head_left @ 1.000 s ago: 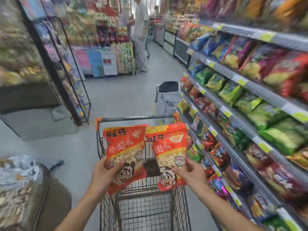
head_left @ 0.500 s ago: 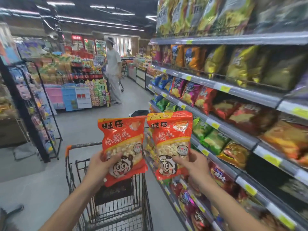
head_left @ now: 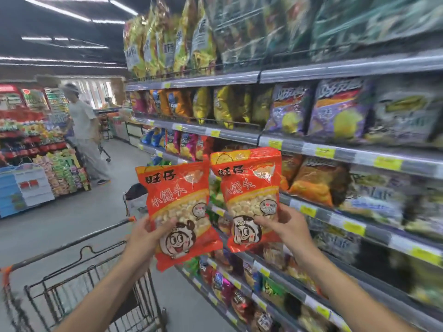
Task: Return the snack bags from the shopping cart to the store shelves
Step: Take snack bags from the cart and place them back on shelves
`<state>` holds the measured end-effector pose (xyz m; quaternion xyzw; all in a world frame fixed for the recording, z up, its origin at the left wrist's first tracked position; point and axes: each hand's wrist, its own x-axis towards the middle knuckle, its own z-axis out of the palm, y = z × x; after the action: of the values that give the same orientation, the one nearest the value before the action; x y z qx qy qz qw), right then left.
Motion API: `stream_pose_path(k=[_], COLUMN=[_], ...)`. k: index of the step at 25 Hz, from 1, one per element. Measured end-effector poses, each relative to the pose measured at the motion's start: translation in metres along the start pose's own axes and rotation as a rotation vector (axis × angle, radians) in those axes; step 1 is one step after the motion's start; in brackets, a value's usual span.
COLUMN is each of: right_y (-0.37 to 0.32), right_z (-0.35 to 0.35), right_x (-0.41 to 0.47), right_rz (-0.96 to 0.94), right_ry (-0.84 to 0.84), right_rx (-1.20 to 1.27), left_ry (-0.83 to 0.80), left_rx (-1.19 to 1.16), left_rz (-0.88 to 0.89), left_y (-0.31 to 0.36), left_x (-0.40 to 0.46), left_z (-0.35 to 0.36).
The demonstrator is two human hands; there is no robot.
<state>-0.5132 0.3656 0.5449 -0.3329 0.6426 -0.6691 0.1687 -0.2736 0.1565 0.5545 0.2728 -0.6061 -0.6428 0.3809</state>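
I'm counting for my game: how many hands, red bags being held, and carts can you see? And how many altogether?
Hands: 2, left and right
Held red bags: 2, left bag and right bag
Carts: 1
Total: 5

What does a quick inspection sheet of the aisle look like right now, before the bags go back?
Surface: store shelves on the right, packed with snack packets; blurred.
Job's things: two red snack bags, left bag and right bag, held up side by side; shopping cart below left.
Clutter: dark bag on the floor beyond the cart.
Hands: left hand grips the left bag, right hand the right bag.
Cables: nothing seen.
Surroundings: another shopper far down the aisle.
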Motion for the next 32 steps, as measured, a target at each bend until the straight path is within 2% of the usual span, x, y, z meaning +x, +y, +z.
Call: stream_pose_path(k=[6,12,16,21,27,32], right_y=[-0.040,-0.055,-0.062,-0.086,-0.106,-0.128], right_z=[-0.067,-0.105,-0.133,-0.175,-0.237,-0.311], right_x=[-0.055,-0.137,-0.199,-0.270,-0.349,-0.428], right_rz=[-0.024,0.049,0.109,0.096,0.089,0.039], right_ry=[0.273,0.484,0.611,0.788,0.913,0.948], right_rx=[-0.002,-0.061,-0.059,-0.106,-0.133,-0.133], left_ry=[-0.260,-0.503,-0.664,-0.825,-0.890,-0.941], left_rx=[-0.056,-0.093,-0.129,-0.143,-0.143,-0.135], left_rz=[0.021,0.035,0.002,-0.023,-0.027,-0.005], left_y=[0.012,0.016,0.006,0.000,0.006,0.016], left_x=[0.005,-0.007,-0.038,-0.086,-0.147,-0.229], left_z=[0.051,0.097,0.146,0.210,0.276,0.343])
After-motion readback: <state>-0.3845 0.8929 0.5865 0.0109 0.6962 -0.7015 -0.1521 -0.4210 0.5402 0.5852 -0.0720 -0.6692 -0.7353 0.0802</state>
